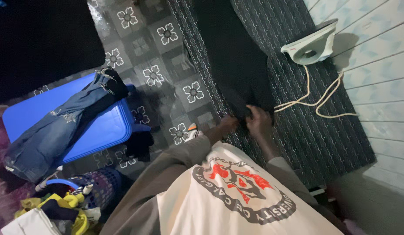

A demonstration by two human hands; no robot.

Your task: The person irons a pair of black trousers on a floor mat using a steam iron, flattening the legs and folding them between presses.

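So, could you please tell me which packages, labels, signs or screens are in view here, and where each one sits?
No packages, signs or screens show.
Printed emblem: on the cream shirt at bottom centre; round, dark grey ring around red and grey artwork.
Nearby, both hands grip the dark garment on the patterned board.

A: We log the floor first: dark tiles [167, 56] with white flower motifs, dimly lit. A dark patterned mat [324, 130] covers the raised surface on the right.

B: We add the wall [376, 65] beyond it, pale panelled boards (brightest zone of the view). A blue plastic lid [102, 126] lies flat at left, jeans [58, 130] draped across it.

A: We also note a woven laundry basket [102, 187] below, heaped with yellow and dark cloth. Upper left corner is too dark to read.
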